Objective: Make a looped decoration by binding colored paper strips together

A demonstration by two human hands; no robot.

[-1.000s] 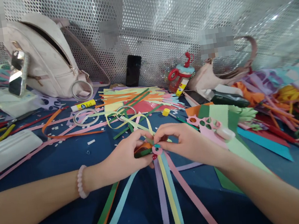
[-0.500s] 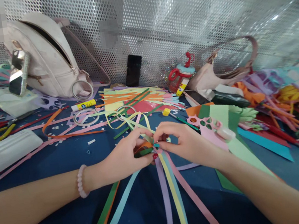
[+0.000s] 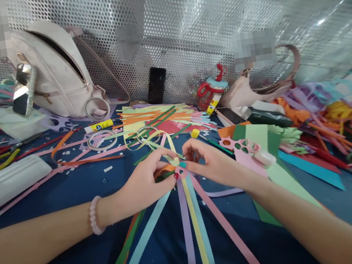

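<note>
Several colored paper strips fan out from a small pink paper piece with a hole and hang over the table's near side. Among them are purple, yellow, light blue, pink, green and orange ones. My left hand is closed on the bundle from the left, its red-nailed thumb at the pink piece's edge. An orange strip loops inside its fingers. From the right, the thumb of my right hand, with a teal nail, touches the top of the pink piece, while its other fingers curl above, apart from the thumb.
Behind the hands lie a pile of cut strips, silver rings and a glue stick. A phone leans on the perforated metal wall. A backpack stands left; green paper sheets and crumpled colored paper lie right.
My right index finger has lifted away from the thumb and curled back. The pink piece now shows between the two thumbs, and the strips' joined end has shifted slightly left and up.
</note>
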